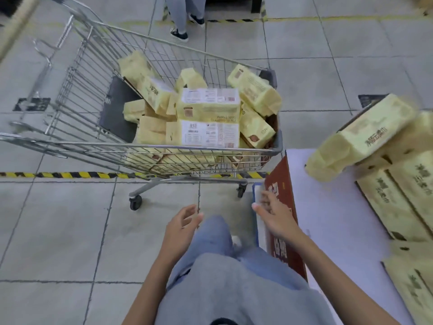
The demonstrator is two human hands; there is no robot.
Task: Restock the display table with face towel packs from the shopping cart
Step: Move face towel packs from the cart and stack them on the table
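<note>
Both hands empty, fingers loosely apart: left hand (pixel 185 221) and right hand (pixel 271 212) hang short of the cart (pixel 161 146). Packs (pixel 208 118) lie ahead, the top one's long axis crosswise, roughly midway between them.

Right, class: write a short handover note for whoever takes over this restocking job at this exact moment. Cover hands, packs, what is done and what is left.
Left hand: open and empty, above the floor in front of the shopping cart.
Right hand: open and empty, at the display table edge.
Cart: many face towel packs piled loosely inside.
Done: stacked packs sit on the table's right side. One blurred tilted pack lies across their top.
Left: probably straighten that pack, then move the cart's packs to the table.
</note>
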